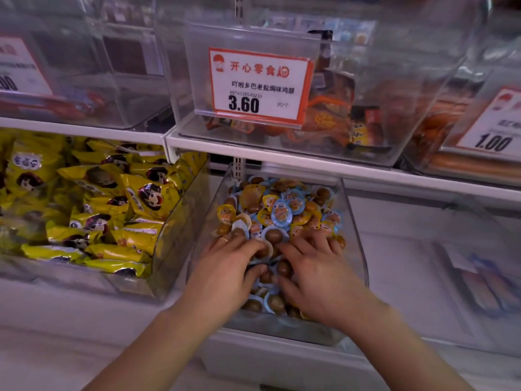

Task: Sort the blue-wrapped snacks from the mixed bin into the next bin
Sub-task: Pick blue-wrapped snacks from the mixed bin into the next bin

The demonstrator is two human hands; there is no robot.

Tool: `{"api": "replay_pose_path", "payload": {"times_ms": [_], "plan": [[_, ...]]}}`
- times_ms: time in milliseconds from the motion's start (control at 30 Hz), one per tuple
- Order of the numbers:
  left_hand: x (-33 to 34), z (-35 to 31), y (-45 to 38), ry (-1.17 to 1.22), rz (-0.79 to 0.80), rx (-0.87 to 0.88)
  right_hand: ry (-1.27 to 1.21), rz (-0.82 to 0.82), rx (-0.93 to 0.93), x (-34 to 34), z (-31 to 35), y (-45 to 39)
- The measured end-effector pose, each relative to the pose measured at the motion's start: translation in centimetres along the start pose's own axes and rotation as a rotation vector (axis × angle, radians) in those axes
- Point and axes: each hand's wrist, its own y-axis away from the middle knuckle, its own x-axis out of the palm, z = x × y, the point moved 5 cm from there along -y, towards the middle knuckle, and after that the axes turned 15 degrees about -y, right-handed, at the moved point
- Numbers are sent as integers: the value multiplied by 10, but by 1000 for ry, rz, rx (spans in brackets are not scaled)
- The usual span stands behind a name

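Note:
The mixed bin (352,221) is a clear tub at the centre of the lower shelf, heaped with small round snack packs. Some are blue-wrapped snacks (281,213), others yellow-wrapped snacks (226,214), and several lie brown side up. Both my hands are inside the bin at its near end. My left hand (231,266), with a ring on one finger, lies palm down on the pile with spread fingers. My right hand (315,269) lies beside it, fingers spread over the snacks. Neither hand visibly holds a pack. The packs under my palms are hidden.
A clear bin (417,249) to the right of the mixed bin holds only a few flat packs (487,289) at its far right. A bin of yellow bags (93,210) stands on the left. The upper shelf (282,153) with tubs and a price tag (259,86) overhangs the bins.

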Motion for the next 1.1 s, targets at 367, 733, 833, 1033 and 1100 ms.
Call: {"api": "replay_pose_path", "payload": {"times_ms": [367, 733, 833, 1033, 1100], "plan": [[-8, 13, -9, 445, -170, -161, -200, -253, 45, -18, -3, -1], [-42, -53, -10, 607, -491, -54, -2423, -146, 563, -29, 24, 13], [-38, -92, -12, 433, -384, 162, -2417, -167, 508, -44, 14, 28], [-23, -125, -6, 997, 20, 160, -2100, -490, 493, -57, -52, 57], [-24, -113, -11, 1086, 6, 84, -1959, -562, 560, -57, -86, 64]]}}
